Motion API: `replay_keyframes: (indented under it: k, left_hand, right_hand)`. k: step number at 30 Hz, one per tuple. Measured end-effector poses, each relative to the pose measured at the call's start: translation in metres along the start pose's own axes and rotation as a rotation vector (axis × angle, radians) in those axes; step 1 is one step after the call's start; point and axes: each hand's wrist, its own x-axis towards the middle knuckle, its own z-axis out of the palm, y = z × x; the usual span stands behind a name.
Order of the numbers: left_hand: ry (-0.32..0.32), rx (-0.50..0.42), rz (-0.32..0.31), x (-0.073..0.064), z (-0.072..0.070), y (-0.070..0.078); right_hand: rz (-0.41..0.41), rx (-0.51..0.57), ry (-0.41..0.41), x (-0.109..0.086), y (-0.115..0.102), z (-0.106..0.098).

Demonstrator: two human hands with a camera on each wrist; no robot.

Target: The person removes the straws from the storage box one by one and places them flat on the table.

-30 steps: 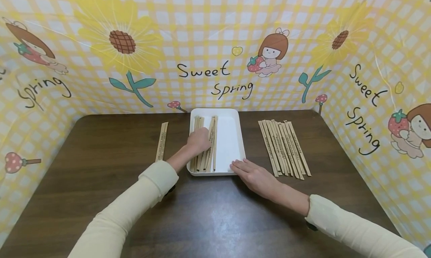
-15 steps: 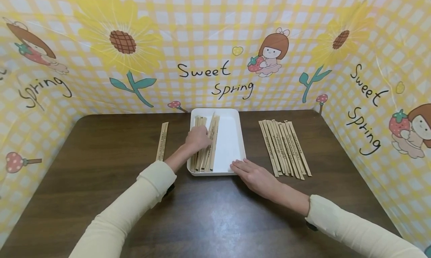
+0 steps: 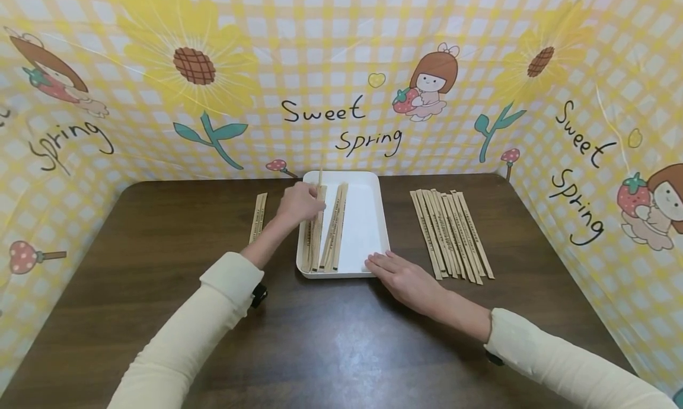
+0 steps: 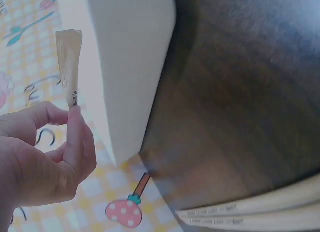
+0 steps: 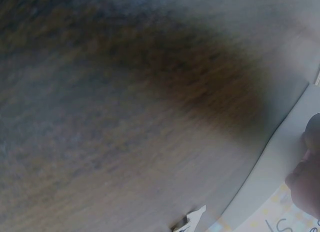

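My left hand (image 3: 300, 204) is over the left side of a white tray (image 3: 365, 219), pinching a slim paper-wrapped stick (image 4: 69, 66) between thumb and fingers. In the left wrist view the stick's flat end points up out of the fingertips, beside the tray's outer wall (image 4: 132, 66). Several more brown paper-wrapped sticks (image 3: 333, 231) lie lengthwise in the tray's left half, partly hidden by the left hand. My right hand (image 3: 402, 275) rests its extended fingers on the tray's near right corner. Part of that hand (image 5: 306, 177) shows by the tray wall in the right wrist view.
A fanned row of paper-wrapped sticks (image 3: 450, 234) lies on the dark wooden table (image 3: 341, 350) to the tray's right. Two wrapped sticks (image 4: 250, 212) lie left of the tray, partly behind the left forearm. A yellow checked cloth (image 3: 320, 47) encloses the back and sides.
My left hand has moved left and up from among the sticks in the tray, now with one stick in its fingers. The tray sticks have spread slightly. My right hand has stayed put.
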Motion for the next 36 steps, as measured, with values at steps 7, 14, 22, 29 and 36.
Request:
replay_keyframes:
  k: [7,14,22,29,36]
  left_hand:
    - [-0.025,-0.032,-0.024,-0.004,-0.022,-0.006]
    - [-0.040,0.062,-0.055,-0.008,-0.031,-0.023]
    - [-0.054,0.067,-0.094,-0.017,-0.037,-0.046]
    - [-0.073,0.098,-0.115,-0.022,-0.046,-0.061]
    - [-0.058,0.142,-0.138,-0.026,-0.052,-0.077]
  right_hand:
    - [0.000,0.002,0.010,-0.002,-0.001,0.000]
    - [0.011,0.005,-0.011,-0.001,-0.002,-0.002]
    - [0.012,0.016,-0.003,-0.001,-0.001,-0.002]
    - [0.006,0.012,0.002,0.000,-0.001,-0.001]
    - [-0.002,0.024,0.009,0.001,-0.001,-0.002]
